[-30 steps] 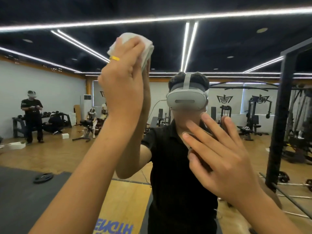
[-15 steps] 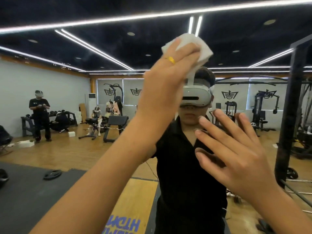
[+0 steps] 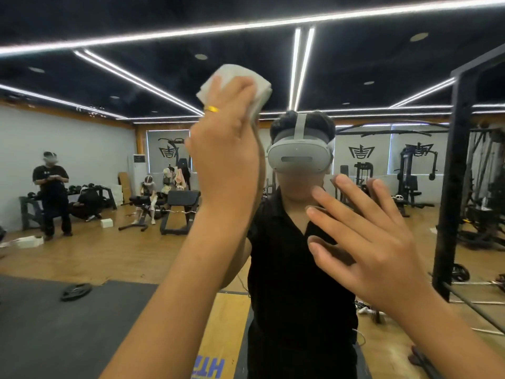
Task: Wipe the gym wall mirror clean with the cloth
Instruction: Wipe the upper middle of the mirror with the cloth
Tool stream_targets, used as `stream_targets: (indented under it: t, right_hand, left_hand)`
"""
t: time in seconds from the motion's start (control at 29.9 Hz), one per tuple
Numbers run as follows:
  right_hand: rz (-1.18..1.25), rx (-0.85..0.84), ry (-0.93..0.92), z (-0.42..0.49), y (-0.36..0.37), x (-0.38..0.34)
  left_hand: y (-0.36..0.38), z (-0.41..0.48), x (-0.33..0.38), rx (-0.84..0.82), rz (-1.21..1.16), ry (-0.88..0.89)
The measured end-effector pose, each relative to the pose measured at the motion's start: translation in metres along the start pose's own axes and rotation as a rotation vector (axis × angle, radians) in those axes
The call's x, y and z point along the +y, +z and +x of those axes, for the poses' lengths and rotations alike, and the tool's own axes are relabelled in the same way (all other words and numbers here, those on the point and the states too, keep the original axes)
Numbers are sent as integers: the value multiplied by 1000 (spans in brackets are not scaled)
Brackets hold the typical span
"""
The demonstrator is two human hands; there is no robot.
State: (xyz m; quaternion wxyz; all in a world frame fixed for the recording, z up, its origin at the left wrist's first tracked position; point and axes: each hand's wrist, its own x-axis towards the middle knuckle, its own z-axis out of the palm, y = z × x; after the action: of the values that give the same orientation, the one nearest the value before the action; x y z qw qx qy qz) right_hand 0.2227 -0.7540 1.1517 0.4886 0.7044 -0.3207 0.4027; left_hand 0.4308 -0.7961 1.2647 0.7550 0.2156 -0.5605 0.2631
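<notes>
- Step in hand, as I read it from my end: mid-wipe on the upper part of the mirror (image 3: pixel 95 324), roughly at head height and above. No way to judge from here how much glass is already done.
- Left hand (image 3: pixel 224 160) is up high with its fingers laid pretty much straight over the folded white cloth (image 3: pixel 237 83), pressing it flat on the glass. The thumb is hidden, so I can't tell if it's tucked under the wad.
- Right hand (image 3: pixel 369 247) is lower and to the right, fingers spread wide and holding nothing. Its reflection sits right behind the fingertips, so I'd say it's touching the mirror or just off it.
- Next move, my guess: slide the cloth sideways or down in overlapping passes with steady pressure. The bare right hand should come off the glass, or it'll leave prints on the wiped area.
- Counts: one cloth, one mirror, two hands, one gold ring (image 3: pixel 210 108) on the left hand.
- In the reflection: one white headset (image 3: pixel 299 157), one weight plate (image 3: pixel 76 291) on the dark floor mat, one black rack upright (image 3: pixel 451 187), and three other people at the back left. A shape behind the seated one might be a fourth, I can't tell.
</notes>
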Motion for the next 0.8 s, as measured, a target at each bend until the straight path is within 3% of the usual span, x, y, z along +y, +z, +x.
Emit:
stream_targets:
  t: [0.17,0.37,0.53,0.8]
  right_hand:
    - [-6,0,-3,0,-1,-1]
    - [-15,-4,7,4,-4,-5]
    - [187,50,126,19,-5,-35]
    - [147,-28,29,63,47,-91]
  left_hand:
    - [-21,-4,-15,-128,43,152]
    - [-57,-3,-73,-105,165,75]
    - [-58,-4,-78,-183,107,31]
    - [-68,-2,-82,-273,108,158]
